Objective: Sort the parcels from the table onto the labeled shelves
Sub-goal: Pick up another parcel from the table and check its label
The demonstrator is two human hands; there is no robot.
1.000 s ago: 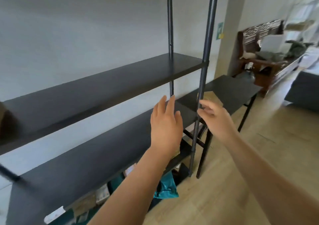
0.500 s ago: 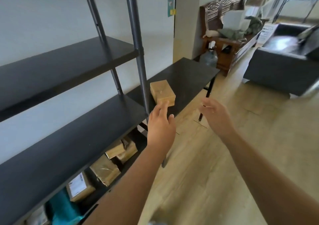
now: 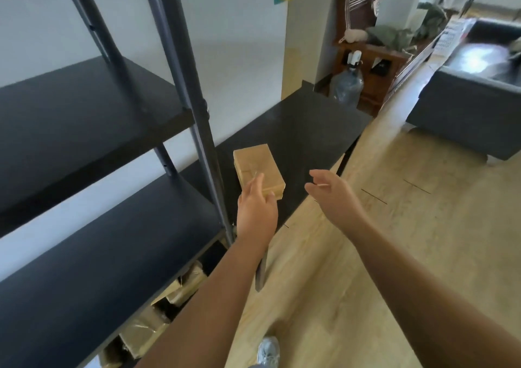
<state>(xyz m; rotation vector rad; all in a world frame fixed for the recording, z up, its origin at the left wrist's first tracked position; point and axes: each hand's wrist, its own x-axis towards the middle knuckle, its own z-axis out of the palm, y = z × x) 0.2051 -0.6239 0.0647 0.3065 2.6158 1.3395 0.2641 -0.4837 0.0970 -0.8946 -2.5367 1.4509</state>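
A brown taped parcel (image 3: pixel 258 166) lies on the black table (image 3: pixel 307 130) beside the shelf unit. My left hand (image 3: pixel 256 209) is over the parcel's near end, fingers apart, fingertips at its top; I cannot tell if they touch it. My right hand (image 3: pixel 332 192) hovers open to the right of the parcel, above the table's front edge, holding nothing. The black shelf unit (image 3: pixel 93 130) stands at the left with two bare boards in view. Several brown parcels (image 3: pixel 180 286) lie on a lower shelf.
A dark upright shelf post (image 3: pixel 194 113) stands just left of the parcel. Beyond the table are a water bottle (image 3: pixel 346 85), a wooden bench (image 3: pixel 375 54) and a dark sofa (image 3: pixel 468 108). Wood floor (image 3: pixel 394 240) lies to the right; my shoe (image 3: pixel 267 352) shows below.
My view has swung right from the shelves to the table. Both hands have moved forward toward the parcel, the left one reaching its near end.
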